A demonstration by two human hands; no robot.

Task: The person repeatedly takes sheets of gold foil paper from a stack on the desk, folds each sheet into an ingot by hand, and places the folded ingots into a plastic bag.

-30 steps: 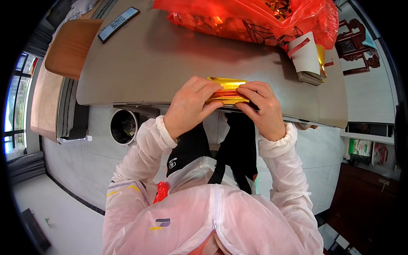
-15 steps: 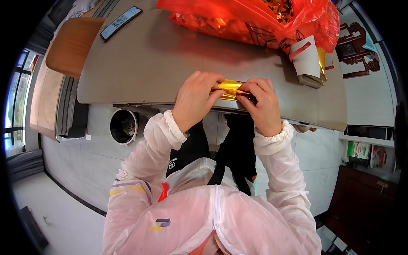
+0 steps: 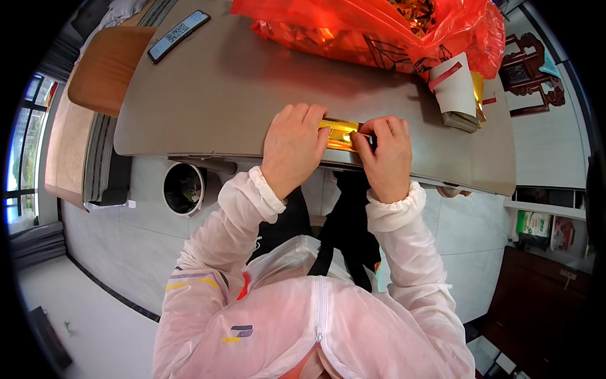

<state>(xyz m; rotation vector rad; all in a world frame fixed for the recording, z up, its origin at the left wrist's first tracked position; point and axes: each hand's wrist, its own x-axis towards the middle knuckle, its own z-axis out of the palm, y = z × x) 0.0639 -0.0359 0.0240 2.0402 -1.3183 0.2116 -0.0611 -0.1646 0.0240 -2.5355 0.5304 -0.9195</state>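
Note:
A strip of shiny gold foil paper (image 3: pixel 341 134), folded into a narrow band, lies at the front edge of the table between my hands. My left hand (image 3: pixel 293 144) is closed on its left end, the thumb pressing on top. At the right end my right hand (image 3: pixel 387 155) pinches the foil between thumb and bent fingers. Both hands hide the ends of the strip, and the undersides of the folds are out of sight.
On the grey table (image 3: pixel 208 107) are a phone (image 3: pixel 179 36) at the back left and a red plastic bag (image 3: pixel 379 38) with gold foil pieces. A stack of paper (image 3: pixel 456 91) stands at the right. Below is a bin (image 3: pixel 184 189); a brown chair (image 3: pixel 104 69) adjoins the left side.
The loose edge of the gold foil paper that stood up between my fingers now lies flatter. My left thumb has moved onto the strip, and my right hand has shifted slightly left.

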